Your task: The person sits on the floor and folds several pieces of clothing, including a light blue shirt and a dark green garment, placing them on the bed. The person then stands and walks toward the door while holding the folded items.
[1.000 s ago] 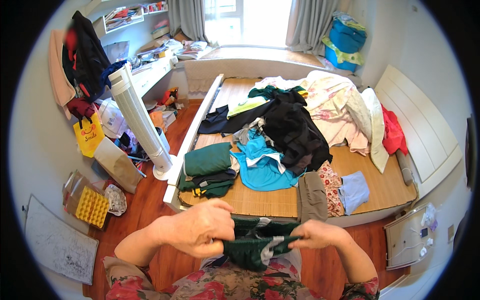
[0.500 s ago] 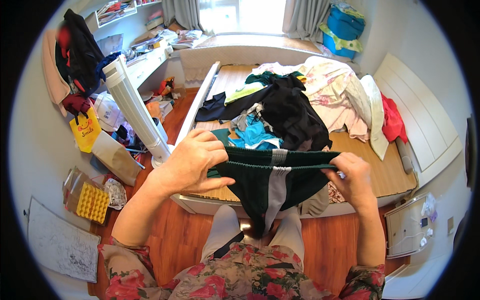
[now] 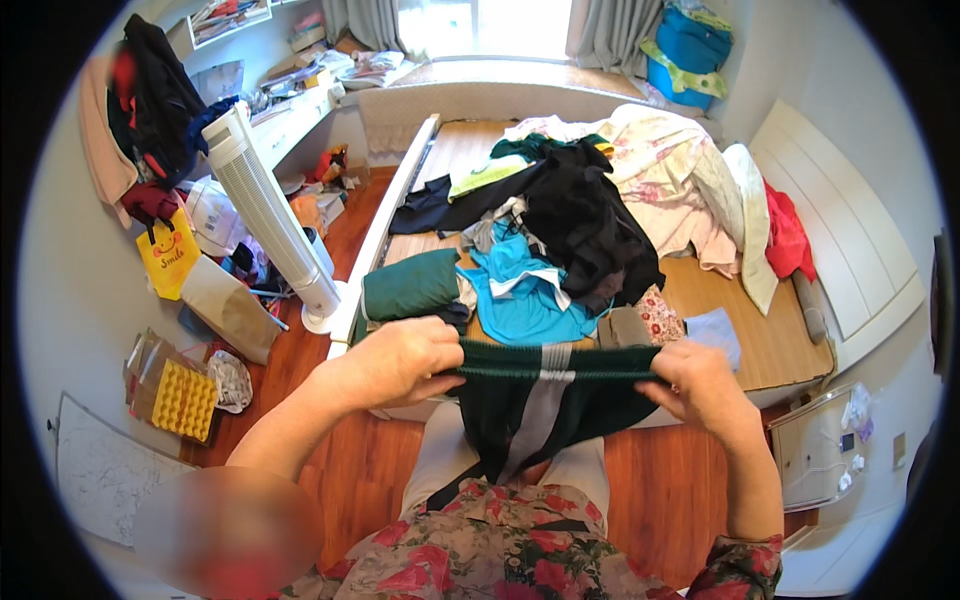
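Dark green underpants (image 3: pixel 497 405) with a grey stripe hang in front of my body, over my lap. The waistband is stretched out sideways between my hands. My left hand (image 3: pixel 400 358) pinches its left end, and my right hand (image 3: pixel 702 385) grips the right end. Beyond them on the bed lie a folded green cloth (image 3: pixel 412 283), a bright blue garment (image 3: pixel 525 300) and a large black garment (image 3: pixel 578 220). Closer to my right hand are a small folded lilac cloth (image 3: pixel 714 336) and a red floral cloth (image 3: pixel 660 315).
A rumpled floral quilt (image 3: pixel 660 150) and a red cloth (image 3: pixel 788 232) lie toward the white headboard (image 3: pixel 835 200). A white tower fan (image 3: pixel 265 200) stands left of the bed. Bags, a yellow tray (image 3: pixel 184 398) and a whiteboard (image 3: pixel 110 470) line the left wall.
Both hands have come down and nearer my body with the underpants. My left fingers have closed more on the waistband. The folded green cloth and lilac cloth now show more fully.
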Available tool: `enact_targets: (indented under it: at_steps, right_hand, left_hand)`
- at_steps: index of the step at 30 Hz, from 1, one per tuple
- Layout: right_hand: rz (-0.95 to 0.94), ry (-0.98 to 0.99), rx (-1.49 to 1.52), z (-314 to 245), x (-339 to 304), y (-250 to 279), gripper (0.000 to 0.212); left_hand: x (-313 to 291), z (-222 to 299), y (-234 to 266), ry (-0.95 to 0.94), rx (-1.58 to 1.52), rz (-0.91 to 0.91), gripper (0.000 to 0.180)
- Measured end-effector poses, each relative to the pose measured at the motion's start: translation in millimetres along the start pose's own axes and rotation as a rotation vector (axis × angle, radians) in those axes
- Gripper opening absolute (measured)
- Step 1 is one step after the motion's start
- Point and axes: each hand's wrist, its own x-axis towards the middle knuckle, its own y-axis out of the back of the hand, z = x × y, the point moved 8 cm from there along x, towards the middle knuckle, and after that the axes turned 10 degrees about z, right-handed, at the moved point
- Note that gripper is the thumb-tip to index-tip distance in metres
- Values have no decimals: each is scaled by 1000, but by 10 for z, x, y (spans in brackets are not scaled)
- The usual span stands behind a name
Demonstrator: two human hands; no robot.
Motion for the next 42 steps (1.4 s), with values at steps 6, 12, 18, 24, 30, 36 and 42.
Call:
enact_targets:
  at_steps: [6, 12, 18, 24, 30, 36, 42]
  right_hand:
    - [58, -104, 80, 57, -64, 139, 28]
    - [-24, -68, 128, 135, -164, -28, 33]
    - [-79, -192, 289, 85, -224, -147, 32]
    - [29, -328, 259, 214, -183, 80, 31]
    - [97, -283, 380, 303, -329, -341, 21]
    - [122, -363, 619, 184, -159, -307, 18]
    - [166, -110, 699, -189, 265, -722, 24]
  left_hand:
    - [-35, -107, 247, 82, 8, 109, 22]
    - [-151, -218, 164, 116, 16, 46, 20]
    - [-115, 42, 30, -10, 58, -22, 19]
    - [84, 38, 230, -11, 218, 95, 20]
    - [-84, -294, -101, 145, 89, 72, 25]
    - [-169, -373, -97, 319, -126, 55, 26]
    - [120, 45, -284, 290, -253, 43, 89]
